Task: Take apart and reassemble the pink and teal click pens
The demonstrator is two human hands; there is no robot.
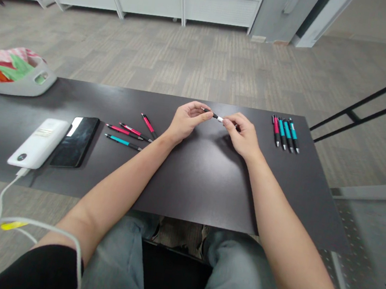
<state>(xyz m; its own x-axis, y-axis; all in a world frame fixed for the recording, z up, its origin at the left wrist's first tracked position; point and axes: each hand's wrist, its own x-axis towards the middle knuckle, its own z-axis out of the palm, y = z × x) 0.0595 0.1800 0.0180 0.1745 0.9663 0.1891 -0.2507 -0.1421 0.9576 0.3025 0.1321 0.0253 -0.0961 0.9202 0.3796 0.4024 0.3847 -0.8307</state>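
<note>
Pinching a pen part (219,118), left hand (186,122) and right hand (242,135) hover above a dark table (198,183), carpet (154,59) beyond.

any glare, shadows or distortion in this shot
Head view: pale glare on the dark table; head view: a soft shadow under the right hand; head view: upright lines of the white cabinets splay outward, likely wide-angle distortion; head view: the slim piece held is too small for fine detail.

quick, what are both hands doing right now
Left hand: closed, pinching the dark end of a slim pen-like piece
Right hand: closed, pinching its white end
</note>
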